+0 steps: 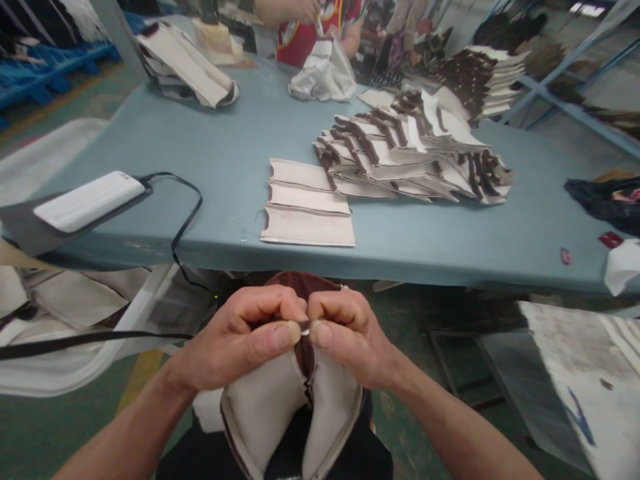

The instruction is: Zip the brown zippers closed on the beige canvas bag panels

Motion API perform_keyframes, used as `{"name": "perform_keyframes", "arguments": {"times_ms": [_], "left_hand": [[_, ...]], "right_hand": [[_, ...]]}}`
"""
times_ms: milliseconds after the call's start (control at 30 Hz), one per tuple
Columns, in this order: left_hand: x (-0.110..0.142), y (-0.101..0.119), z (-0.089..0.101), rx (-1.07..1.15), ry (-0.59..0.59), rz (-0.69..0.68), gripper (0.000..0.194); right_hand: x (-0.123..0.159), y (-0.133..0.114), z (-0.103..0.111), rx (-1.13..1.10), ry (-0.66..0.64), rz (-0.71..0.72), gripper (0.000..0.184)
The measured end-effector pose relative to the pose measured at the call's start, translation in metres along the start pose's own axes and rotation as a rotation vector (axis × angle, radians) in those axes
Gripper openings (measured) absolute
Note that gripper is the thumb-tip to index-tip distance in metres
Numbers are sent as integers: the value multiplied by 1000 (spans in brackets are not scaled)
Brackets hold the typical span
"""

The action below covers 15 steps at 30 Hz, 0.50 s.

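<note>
A worktable covered in blue-grey sheeting [240, 140] spans the view, and the person sits close against its near edge. On it, right of centre, lies a broad heap of cream panels with brown edges [410, 153], overlapping and unevenly tilted. Low on the left, a white plastic rim [143, 313] curves around more cream pieces; whether it belongs to a chair or a tub cannot be told.

The cream sewn piece [263, 417] is off the table, over the person's dark-clothed lap, its two lobes spread below the hands and its brown inner side [304, 357] showing between them. Since only its top is held, it could slide or twist if either pinch loosened; uneven pulling might also skew the edge. The black strap [95, 340] ending near the left wrist could perhaps snag a sideways move.

Left hand [250, 337] and right hand [350, 337] face each other nearly level, forearms angling in from the lower corners. The fingers are curled, and each thumb presses against its forefinger, gripping the brown edging [304, 325], with the thumb tips almost meeting.
</note>
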<state>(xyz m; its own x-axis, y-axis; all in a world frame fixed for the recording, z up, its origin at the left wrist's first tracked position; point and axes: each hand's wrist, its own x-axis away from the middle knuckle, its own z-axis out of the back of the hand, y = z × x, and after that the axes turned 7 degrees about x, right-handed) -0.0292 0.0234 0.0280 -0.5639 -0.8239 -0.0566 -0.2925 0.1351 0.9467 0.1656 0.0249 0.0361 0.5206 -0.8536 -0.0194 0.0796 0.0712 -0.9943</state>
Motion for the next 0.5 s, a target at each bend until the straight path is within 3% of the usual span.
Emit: {"name": "perform_keyframes", "arguments": {"times_ms": [167, 333, 500], "left_hand": [[2, 9, 5, -167, -92, -29, 46], [-2, 14, -2, -262, -8, -98, 49], [1, 23, 1, -263, -7, -177, 47]], "right_hand": [[1, -1, 4, -11, -63, 16, 52], [-6, -13, 4, -42, -97, -45, 63], [-9, -23, 38, 221, -116, -20, 59]]}}
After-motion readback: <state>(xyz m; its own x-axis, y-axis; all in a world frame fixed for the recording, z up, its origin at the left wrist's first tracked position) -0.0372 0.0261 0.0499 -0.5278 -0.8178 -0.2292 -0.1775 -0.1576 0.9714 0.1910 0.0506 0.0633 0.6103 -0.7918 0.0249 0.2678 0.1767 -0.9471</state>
